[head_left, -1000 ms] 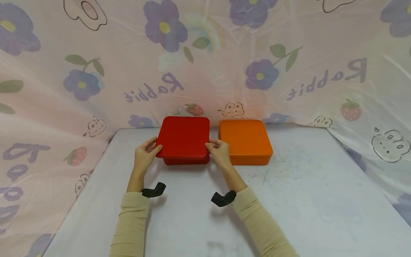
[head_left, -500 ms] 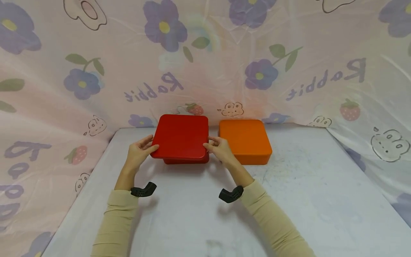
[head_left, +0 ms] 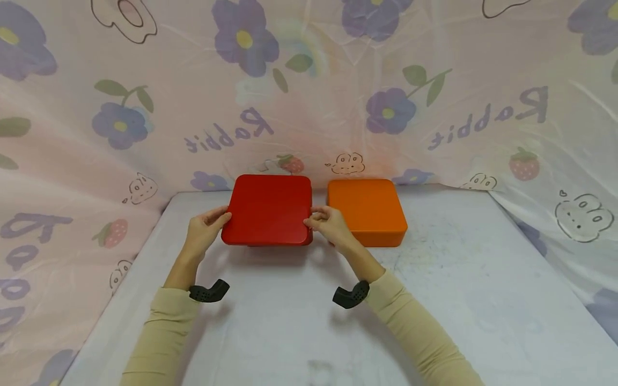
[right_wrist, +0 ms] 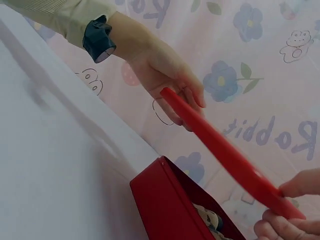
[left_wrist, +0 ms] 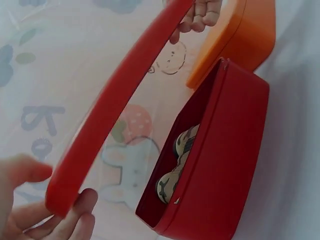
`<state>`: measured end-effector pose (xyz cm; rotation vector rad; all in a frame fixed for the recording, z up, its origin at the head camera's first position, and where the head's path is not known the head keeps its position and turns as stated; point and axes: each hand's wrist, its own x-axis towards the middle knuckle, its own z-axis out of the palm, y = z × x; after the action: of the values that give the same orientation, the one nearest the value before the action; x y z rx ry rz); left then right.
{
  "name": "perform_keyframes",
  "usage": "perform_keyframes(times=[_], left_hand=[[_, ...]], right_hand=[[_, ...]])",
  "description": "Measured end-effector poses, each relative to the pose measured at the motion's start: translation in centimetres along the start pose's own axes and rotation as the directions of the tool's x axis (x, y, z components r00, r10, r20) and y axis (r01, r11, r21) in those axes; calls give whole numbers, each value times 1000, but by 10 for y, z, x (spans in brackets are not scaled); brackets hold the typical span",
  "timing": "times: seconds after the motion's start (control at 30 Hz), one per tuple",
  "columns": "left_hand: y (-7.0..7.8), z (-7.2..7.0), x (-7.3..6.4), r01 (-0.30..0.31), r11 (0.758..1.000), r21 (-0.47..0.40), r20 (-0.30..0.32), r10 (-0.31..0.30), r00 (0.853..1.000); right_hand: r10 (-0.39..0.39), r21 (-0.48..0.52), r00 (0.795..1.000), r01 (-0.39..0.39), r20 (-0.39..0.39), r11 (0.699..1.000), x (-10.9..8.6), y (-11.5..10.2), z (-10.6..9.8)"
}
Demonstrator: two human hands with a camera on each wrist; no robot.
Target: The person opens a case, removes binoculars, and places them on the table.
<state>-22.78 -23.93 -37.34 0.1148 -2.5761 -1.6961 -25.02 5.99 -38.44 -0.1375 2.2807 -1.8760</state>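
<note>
My left hand (head_left: 204, 231) pinches the left edge of a red square lid (head_left: 270, 209), thumb on top and fingers below. On the opposite edge my right hand (head_left: 332, 226) pinches the same lid. It hangs tilted above a dark red box (left_wrist: 225, 150), clearly apart from it in both wrist views. Inside the box lie rounded beige-and-black patterned items (left_wrist: 170, 184), partly hidden by the front wall; they look like shoe toes. From the head view the lid covers nearly all of the box.
An orange square box (head_left: 369, 206) with a flat top stands just right of the red box. Both sit at the back of a white table (head_left: 280, 321). Behind them hangs a printed pink cloth (head_left: 314, 96). Each wrist carries a small black camera mount (head_left: 210, 291).
The red lid has come up off the box and shifted left and toward me. My hands have moved with it, the left one further left. The orange box has stayed put.
</note>
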Motion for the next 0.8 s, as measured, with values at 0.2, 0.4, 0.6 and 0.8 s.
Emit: perform_keyframes(times=[0.2, 0.4, 0.6, 0.8], left_hand=[[0, 1, -1, -14, 999, -43, -87, 10, 996], [-3, -3, -4, 2, 1000, -2, -96, -2, 995], [-6, -8, -7, 10, 999, 38, -54, -8, 999], [-7, -11, -11, 13, 999, 50, -39, -11, 999]], right_hand=[[11, -26, 1000, -11, 21, 1000, -4, -1, 2], [16, -19, 999, -15, 30, 1000, -6, -1, 5], [5, 5, 1000, -6, 20, 1000, -10, -1, 8], [5, 1, 1000, -5, 19, 1000, -12, 1, 9]])
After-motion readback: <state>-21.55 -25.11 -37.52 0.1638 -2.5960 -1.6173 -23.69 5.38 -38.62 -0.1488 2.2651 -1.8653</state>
